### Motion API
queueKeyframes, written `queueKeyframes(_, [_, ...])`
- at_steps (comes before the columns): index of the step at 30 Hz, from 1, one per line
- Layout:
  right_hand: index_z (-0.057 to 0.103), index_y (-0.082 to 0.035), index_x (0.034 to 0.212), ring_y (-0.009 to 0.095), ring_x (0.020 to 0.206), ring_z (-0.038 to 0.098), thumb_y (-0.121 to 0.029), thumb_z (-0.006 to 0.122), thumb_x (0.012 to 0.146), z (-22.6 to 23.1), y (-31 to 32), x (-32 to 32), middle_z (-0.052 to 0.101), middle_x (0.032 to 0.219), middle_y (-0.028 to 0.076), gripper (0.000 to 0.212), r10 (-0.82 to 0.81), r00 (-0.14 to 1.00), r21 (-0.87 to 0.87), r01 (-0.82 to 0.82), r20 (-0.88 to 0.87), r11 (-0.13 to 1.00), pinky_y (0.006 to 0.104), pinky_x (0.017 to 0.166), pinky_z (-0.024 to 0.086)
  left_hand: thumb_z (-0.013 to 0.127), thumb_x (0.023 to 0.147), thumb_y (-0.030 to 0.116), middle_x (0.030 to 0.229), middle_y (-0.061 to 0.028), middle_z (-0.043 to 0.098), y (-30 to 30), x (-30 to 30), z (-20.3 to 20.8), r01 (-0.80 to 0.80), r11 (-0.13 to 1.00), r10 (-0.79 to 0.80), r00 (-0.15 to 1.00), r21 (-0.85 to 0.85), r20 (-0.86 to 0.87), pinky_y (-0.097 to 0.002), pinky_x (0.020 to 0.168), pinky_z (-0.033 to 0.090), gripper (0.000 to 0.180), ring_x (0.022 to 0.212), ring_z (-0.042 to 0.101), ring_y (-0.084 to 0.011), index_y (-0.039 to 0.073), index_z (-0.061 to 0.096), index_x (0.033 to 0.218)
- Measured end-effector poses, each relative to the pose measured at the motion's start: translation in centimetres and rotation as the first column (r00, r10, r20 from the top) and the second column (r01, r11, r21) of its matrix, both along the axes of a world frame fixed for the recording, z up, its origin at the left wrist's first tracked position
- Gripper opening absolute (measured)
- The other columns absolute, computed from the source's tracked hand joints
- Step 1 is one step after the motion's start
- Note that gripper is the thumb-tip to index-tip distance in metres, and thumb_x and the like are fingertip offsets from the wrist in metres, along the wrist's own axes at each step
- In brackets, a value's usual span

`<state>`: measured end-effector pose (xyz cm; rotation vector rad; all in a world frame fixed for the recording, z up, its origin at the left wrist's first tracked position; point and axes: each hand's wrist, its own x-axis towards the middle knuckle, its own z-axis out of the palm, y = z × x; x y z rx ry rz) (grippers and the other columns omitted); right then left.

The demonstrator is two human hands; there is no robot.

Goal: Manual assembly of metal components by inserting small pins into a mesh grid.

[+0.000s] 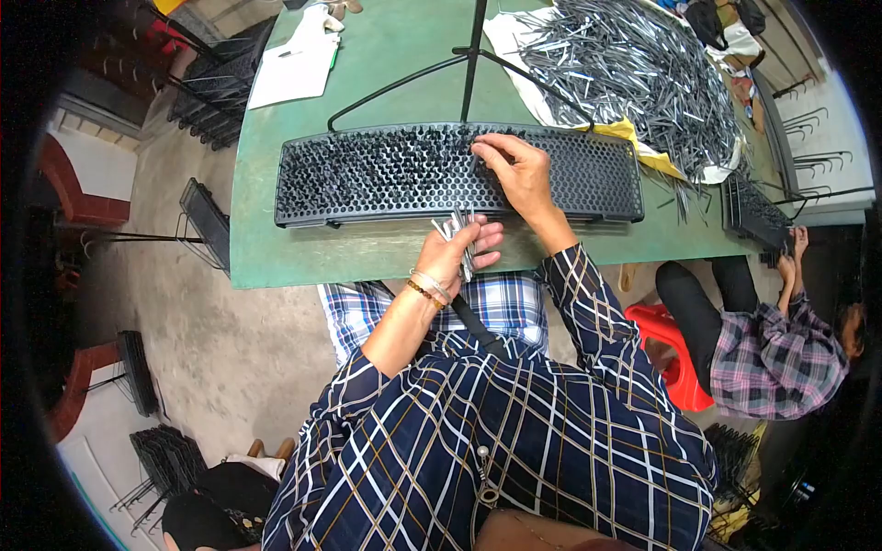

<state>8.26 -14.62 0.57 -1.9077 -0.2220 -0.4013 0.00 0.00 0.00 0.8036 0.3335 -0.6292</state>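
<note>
A long, slightly curved black panel (pixel 579 184), full of small round holes, lies across the table in front of me. Dark pegs or tufts stand up from many holes, most thickly on its left half. Just below its near edge, my left hand (pixel 450 253) is palm up and closed around a bundle of thin grey strips (pixel 464 220). My right hand (pixel 522 179) is at the panel's middle, thumb and forefinger pinched together over the holes. Whatever sits between those fingertips is too small to make out.
A large heap of thin grey-black strips (pixel 625 83) lies on a sheet at the far right of the green table (pixel 386 55). A black metal rod frame (pixel 469 73) reaches the panel's back edge. White papers (pixel 294 69) lie far left. A co-worker (pixel 772 349) handles another panel (pixel 755 216) at right, near a red stool (pixel 675 358).
</note>
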Motion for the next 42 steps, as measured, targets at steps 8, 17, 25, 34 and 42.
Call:
queueKeyframes(8, [0.067,0.000,0.091,0.009,0.066,0.060,-0.009,0.067,0.081,0.3,0.0,0.6,0.067,0.082,0.006,0.014,-0.003,0.996,-0.062,0.009,0.091,0.998,0.0207,0.059,0.048,0.050,0.091,0.009,0.106,-0.0183,0.061,0.5,0.7,-0.3,-0.008,1.000,0.008,1.000,0.006,-0.010,-0.0318,0.070,0.058,0.021,0.091,0.064,-0.0225,-0.002,0.051,0.109])
queueKeyframes(17, [0.066,0.002,0.095,0.007,0.070,0.058,-0.013,0.066,0.083,1.4,0.6,-1.2,0.066,0.085,0.004,0.018,0.130,0.968,0.300,-0.061,-0.215,0.952,0.0202,0.059,0.048,0.049,0.093,0.014,0.105,-0.0187,0.061,0.8,0.9,-0.5,-0.136,0.990,0.136,0.991,-0.032,-0.016,-0.0355,0.072,0.057,0.021,0.092,0.063,-0.0243,0.000,0.052,0.109])
queueKeyframes(25, [0.067,0.001,0.089,0.007,0.060,0.057,-0.018,0.066,0.081,2.0,0.0,-2.6,0.065,0.072,0.004,0.021,0.260,0.909,0.127,-0.230,-0.327,0.965,0.0230,0.054,0.047,0.052,0.092,0.016,0.098,-0.0157,0.064,0.1,0.4,0.2,-0.104,0.992,0.102,0.994,0.076,0.036,-0.0320,0.066,0.058,0.022,0.083,0.065,-0.0210,-0.001,0.054,0.106])
queueKeyframes(34, [0.067,0.002,0.087,0.009,0.061,0.058,-0.017,0.065,0.081,3.0,-0.9,-2.4,0.065,0.071,0.006,0.019,0.334,0.859,0.129,-0.308,-0.387,0.942,0.0237,0.055,0.047,0.053,0.092,0.014,0.095,-0.0147,0.065,-0.4,0.0,-0.2,-0.104,0.986,0.098,0.994,0.133,0.052,-0.0298,0.062,0.057,0.020,0.079,0.065,-0.0194,-0.001,0.055,0.104])
queueKeyframes(42, [0.067,0.001,0.089,0.007,0.068,0.057,-0.015,0.065,0.083,3.8,-1.1,-2.4,0.065,0.077,0.003,0.017,0.295,0.907,-0.008,-0.311,-0.300,0.950,0.0226,0.060,0.046,0.052,0.092,0.015,0.096,-0.0165,0.064,0.0,0.3,-0.4,-0.113,0.979,0.096,0.990,0.169,0.105,-0.0292,0.062,0.057,0.023,0.080,0.065,-0.0191,-0.001,0.055,0.108])
